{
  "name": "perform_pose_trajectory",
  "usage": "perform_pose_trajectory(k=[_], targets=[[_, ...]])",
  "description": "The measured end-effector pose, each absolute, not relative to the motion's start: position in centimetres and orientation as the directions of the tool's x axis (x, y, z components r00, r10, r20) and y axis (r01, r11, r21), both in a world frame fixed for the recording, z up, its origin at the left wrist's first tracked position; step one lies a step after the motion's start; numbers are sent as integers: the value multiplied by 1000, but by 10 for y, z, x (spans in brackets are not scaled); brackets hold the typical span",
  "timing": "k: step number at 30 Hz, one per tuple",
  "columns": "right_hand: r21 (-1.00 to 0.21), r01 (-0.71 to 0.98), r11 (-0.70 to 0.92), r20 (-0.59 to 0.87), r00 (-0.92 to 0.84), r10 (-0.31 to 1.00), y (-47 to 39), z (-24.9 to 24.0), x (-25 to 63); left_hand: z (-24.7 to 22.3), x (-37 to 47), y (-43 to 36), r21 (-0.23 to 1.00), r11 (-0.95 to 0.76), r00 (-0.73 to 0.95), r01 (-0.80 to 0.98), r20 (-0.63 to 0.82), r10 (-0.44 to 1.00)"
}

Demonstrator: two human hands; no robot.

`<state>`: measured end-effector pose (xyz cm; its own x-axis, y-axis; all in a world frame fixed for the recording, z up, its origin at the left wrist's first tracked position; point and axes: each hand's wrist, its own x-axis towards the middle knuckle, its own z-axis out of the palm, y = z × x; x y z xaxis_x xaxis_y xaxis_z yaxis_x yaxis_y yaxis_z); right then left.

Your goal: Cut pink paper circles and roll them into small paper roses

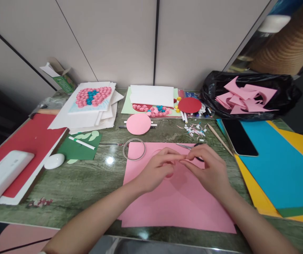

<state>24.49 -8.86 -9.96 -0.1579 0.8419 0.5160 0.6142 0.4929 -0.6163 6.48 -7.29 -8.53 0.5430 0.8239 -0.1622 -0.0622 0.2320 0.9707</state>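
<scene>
We see pink on the sheet (151, 208), the disc (138, 124) and the scraps (246, 94), with black on the bag (211, 88). Our table (88, 187) is streaked green with a reddish floral patch (39, 203). We find pink and blue rosettes (82, 98) on a white card (74, 110), red on the board (39, 128) and the oval (190, 105), bright blue paper (283, 169) over yellow paper (252, 192), pale green leaves (95, 134) on dark green card (80, 153), a white pen (82, 143) tipped green, a black phone (240, 137), a tan pencil (220, 139) and grey walls (114, 38) with black lines
</scene>
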Motion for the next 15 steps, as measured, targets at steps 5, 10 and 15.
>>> perform_pose_trajectory(k=[5,10,15], targets=[[-557,645,522,556,-177,812,-89,-99,243,-85,65,-75,955,288,580,-75,-193,792],[-511,674,533,595,-169,786,-90,-101,244,-92,65,-76,960,272,609,-61,-180,773],[-489,670,558,605,-200,771,-88,-103,244,-90,65,-80,996,89,635,20,-81,768]])
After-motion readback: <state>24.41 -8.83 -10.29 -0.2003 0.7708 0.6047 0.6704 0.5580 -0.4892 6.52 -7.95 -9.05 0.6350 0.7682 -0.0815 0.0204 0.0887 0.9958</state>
